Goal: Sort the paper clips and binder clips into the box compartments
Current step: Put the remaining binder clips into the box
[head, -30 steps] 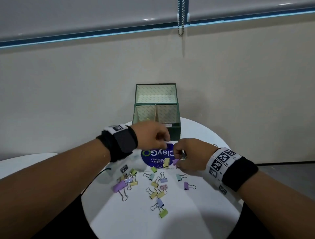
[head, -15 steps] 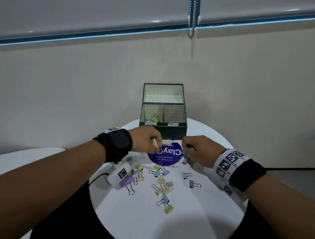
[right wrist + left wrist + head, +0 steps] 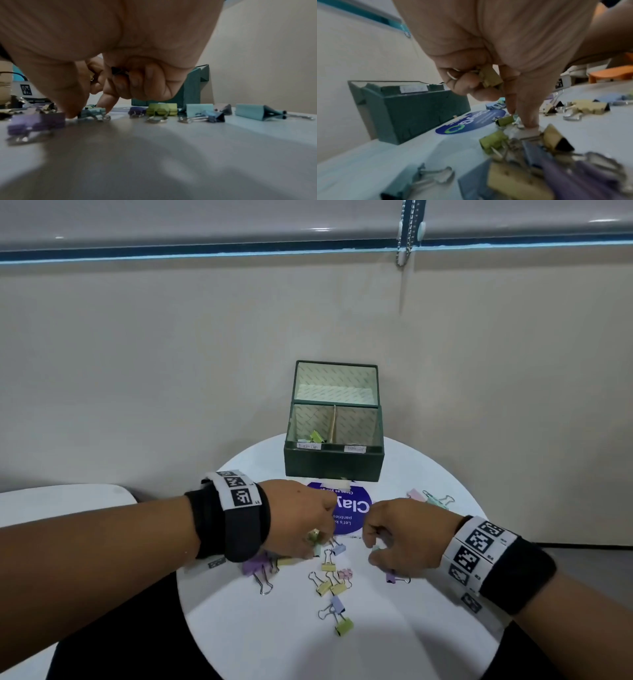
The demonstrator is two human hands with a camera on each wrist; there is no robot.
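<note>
Several pastel binder clips (image 3: pixel 330 578) lie scattered on the round white table (image 3: pixel 274 631). Behind them stands the green box (image 3: pixel 334 465) with two labelled front compartments; a green clip (image 3: pixel 317 436) lies in the left one. My left hand (image 3: pixel 317 546) holds a yellow binder clip (image 3: pixel 489 78) in its curled fingers, while thumb and forefinger reach down among the clips (image 3: pixel 504 120). My right hand (image 3: pixel 373 551) keeps a dark clip (image 3: pixel 120 71) tucked under curled fingers, and its thumb and forefinger pinch a teal clip (image 3: pixel 92 113) on the table.
A round blue sticker (image 3: pixel 356 508) lies on the table in front of the box. A pink and a teal clip (image 3: pixel 431 498) sit apart at the right rear. A wall rises close behind the box. Bare tabletop stretches toward me.
Both hands have come back from the sticker toward me and dropped onto the clip pile. The left still holds its yellow clip; the right now pinches a teal one.
</note>
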